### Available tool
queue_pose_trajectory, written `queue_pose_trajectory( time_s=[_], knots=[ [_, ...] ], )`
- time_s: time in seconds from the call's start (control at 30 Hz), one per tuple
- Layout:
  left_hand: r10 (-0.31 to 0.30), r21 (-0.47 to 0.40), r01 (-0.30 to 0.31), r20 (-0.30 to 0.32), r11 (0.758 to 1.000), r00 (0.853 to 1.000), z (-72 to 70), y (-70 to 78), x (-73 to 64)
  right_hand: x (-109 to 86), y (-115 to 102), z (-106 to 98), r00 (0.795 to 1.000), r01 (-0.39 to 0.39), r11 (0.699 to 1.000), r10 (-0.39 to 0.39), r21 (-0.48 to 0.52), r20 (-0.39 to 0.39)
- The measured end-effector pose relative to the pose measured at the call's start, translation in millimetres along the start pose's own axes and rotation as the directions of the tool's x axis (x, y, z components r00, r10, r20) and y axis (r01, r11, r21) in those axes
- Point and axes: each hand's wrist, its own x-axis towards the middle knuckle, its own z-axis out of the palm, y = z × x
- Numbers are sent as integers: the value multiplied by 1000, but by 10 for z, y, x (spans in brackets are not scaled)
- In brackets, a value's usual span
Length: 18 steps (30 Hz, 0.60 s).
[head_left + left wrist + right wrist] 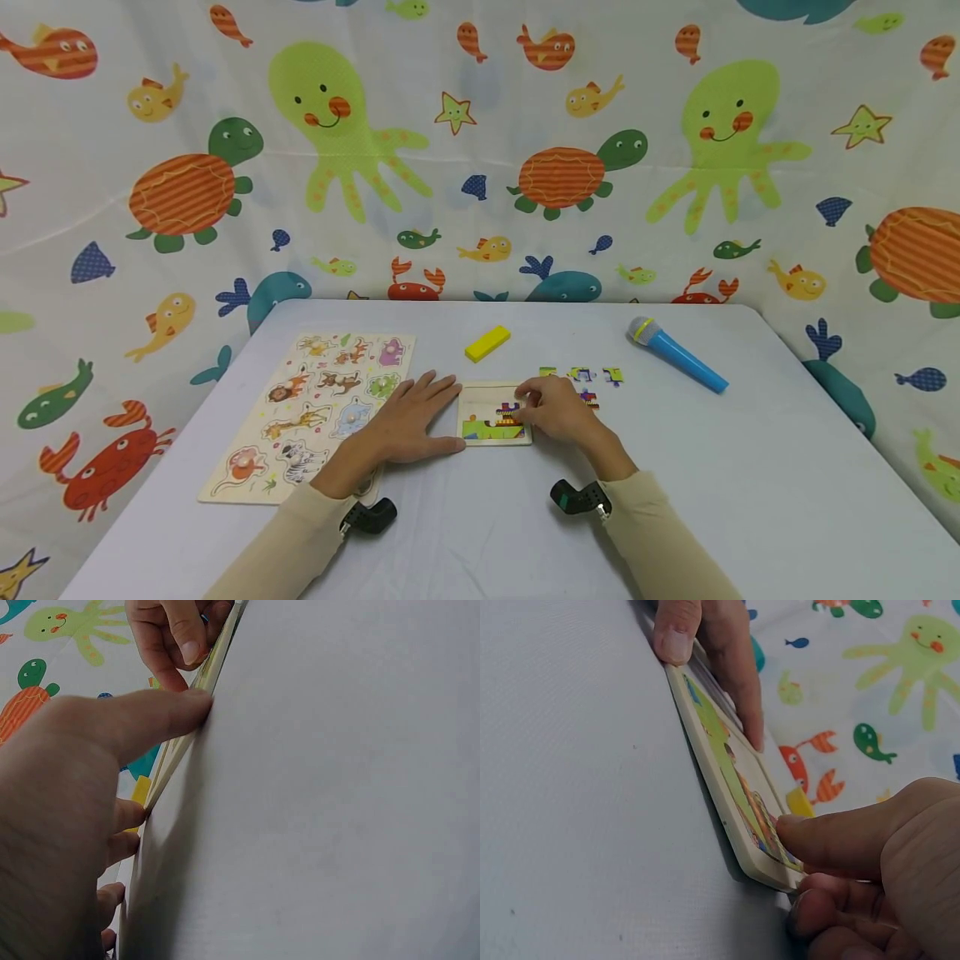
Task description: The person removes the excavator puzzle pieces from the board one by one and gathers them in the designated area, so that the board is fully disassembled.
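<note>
A small wooden jigsaw tray (497,443) lies in front of me, its lower part filled with green and colourful pieces. My left hand (411,421) rests flat at the tray's left side, fingers spread and thumb along the lower left corner. At the right side, my right hand (558,408) has its fingers bent and holds a jigsaw piece (507,410) at the assembled part; most of the piece is covered. In the right wrist view the right thumb (799,829) lies on the pieces inside the tray (727,814), the other fingers curled beside its edge.
Several loose jigsaw pieces (612,376) lie beyond the right hand. Behind the tray is a yellow block (487,343). A blue toy microphone (686,360) lies to the right. At left, a wooden animal peg puzzle board (255,425) reaches under the left forearm.
</note>
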Motion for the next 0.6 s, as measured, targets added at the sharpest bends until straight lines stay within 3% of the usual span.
queue_pose_trajectory(
  time_s=[0.4,0.6],
  knots=[
    [-7,13,7,3,1000,1000,8,-1,6,8,1,59,998,56,998,-56,-26,-20],
    [-7,18,7,4,1000,1000,13,-2,7,6,-30,73,999,25,999,-25,-40,-20]
  ],
)
